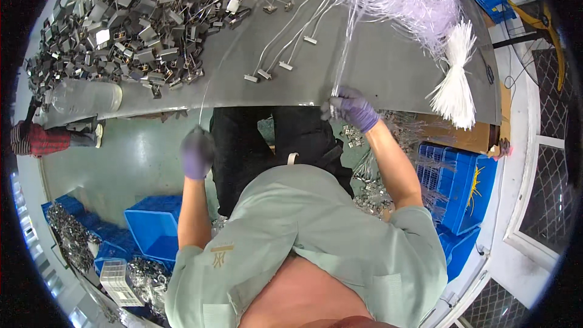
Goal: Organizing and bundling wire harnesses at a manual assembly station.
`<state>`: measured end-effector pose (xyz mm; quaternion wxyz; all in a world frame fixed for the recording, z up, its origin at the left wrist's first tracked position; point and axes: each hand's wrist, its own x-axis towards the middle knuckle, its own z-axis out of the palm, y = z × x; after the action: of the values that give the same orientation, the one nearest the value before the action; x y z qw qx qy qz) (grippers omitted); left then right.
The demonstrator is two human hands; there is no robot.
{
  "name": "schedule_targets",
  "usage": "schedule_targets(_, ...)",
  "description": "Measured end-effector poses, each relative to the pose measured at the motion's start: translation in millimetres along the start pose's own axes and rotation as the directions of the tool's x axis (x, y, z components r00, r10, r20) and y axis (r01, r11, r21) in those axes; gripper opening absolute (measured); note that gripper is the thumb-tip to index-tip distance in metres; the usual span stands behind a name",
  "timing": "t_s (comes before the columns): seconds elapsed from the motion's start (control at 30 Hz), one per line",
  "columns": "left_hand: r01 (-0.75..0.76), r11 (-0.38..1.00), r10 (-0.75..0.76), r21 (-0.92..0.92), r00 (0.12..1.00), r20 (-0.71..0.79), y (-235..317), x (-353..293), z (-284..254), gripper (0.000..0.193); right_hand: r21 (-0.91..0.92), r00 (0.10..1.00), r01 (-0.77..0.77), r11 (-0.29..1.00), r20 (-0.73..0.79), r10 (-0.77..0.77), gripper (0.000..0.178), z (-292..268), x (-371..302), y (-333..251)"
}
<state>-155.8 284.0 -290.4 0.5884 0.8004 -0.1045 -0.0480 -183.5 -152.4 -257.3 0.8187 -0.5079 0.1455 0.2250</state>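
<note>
My right hand (352,109), in a purple glove with dark grey fingers, is closed around a bundle of thin transparent cables (346,54) at the table's near edge. The bundle runs up to a large tangled heap of the same cables (407,0). My left hand (197,153), gloved alike and blurred by motion, is off the table edge to the left. A thin pale wire (205,88) stretches up from it over the table; its fingers look closed on that wire. Between the hands, several wires with small silvery connectors (285,65) lie on the grey table (243,94).
A big pile of grey metal connectors (146,30) covers the table's left. A plastic bottle (88,96) lies at its near edge. A white cable bundle (458,79) hangs over the right edge. Blue crates (155,225) stand on the floor. Another person (51,138) is at far left.
</note>
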Motion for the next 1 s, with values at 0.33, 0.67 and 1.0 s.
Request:
schedule_targets(0.33, 0.200, 0.706, -0.216, -0.679, 0.974, 0.063, 14.1, -130.3, -13.0, 0.048, -0.297, 0.942, 0.203, 0.933, -0.202, -0.269, 0.031, 52.3, 90.9, 25.2)
schedule_targets(0.67, 0.374, 0.827, -0.448, -0.420, 0.889, -0.089, 12.0, -135.0, -22.8, 0.049, 0.151, 0.840, 0.499, 0.854, -0.328, -0.432, 0.031, 62.6, 105.6, -54.4)
schedule_targets(1.0, 0.357, 0.812, -0.451, -0.461, 0.886, -0.108, -1.2, -131.0, -34.1, 0.045, 0.044, 0.727, 0.610, 0.791, -0.429, -0.537, 0.023, 48.4, 104.9, -84.0)
